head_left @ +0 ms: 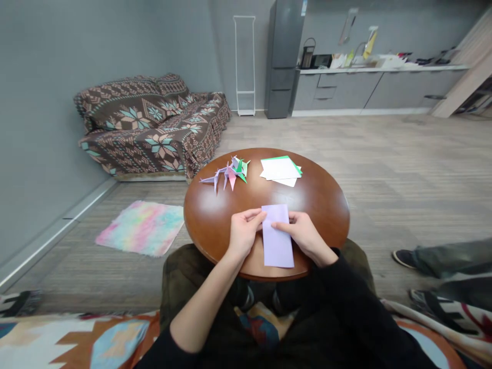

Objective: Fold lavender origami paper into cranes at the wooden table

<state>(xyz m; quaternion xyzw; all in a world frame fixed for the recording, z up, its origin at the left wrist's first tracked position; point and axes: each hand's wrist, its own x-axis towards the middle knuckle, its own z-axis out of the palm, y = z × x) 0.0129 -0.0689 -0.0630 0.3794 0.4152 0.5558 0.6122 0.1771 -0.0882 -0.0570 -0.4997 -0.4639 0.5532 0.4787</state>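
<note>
Light purple rectangular sheet of paper (279, 249) is, in the head view that I watch from far away, at about 6 o'clock of the round brown wooden table (319, 195), over its near edge zone. Its long sides run almost from 12 to 6 o'clock, leaning slightly. I cannot tell whether its lower end touches the table or is a little above it.

My left hand (246, 228) comes from 7 o'clock and has the upper left corner of the sheet in a pinch, with thumb and forefinger close together. My right hand (303, 233) comes from 5 o'clock; its thumb lies flat on the face of the sheet and its other fingers are partly hidden behind the right edge, so the paper is held between them. Both hands are near each other, only the paper's width between.

At 11 o'clock on the table I see a group of folded paper figures with pointed wings (231, 177), in purple, pink and green, standing close together. At 1 o'clock there is a loose pile of white and green paper sheets (280, 168), not aligned.

Beyond the table, at 10 o'clock, is a sofa with brown patterned cover (154, 120), and at 9 o'clock a fluffy pastel rug (142, 225). A tall grey fridge (282, 56) stands at 12 o'clock. At 4 o'clock I notice another person's leg in grey-green trousers (446, 259).
</note>
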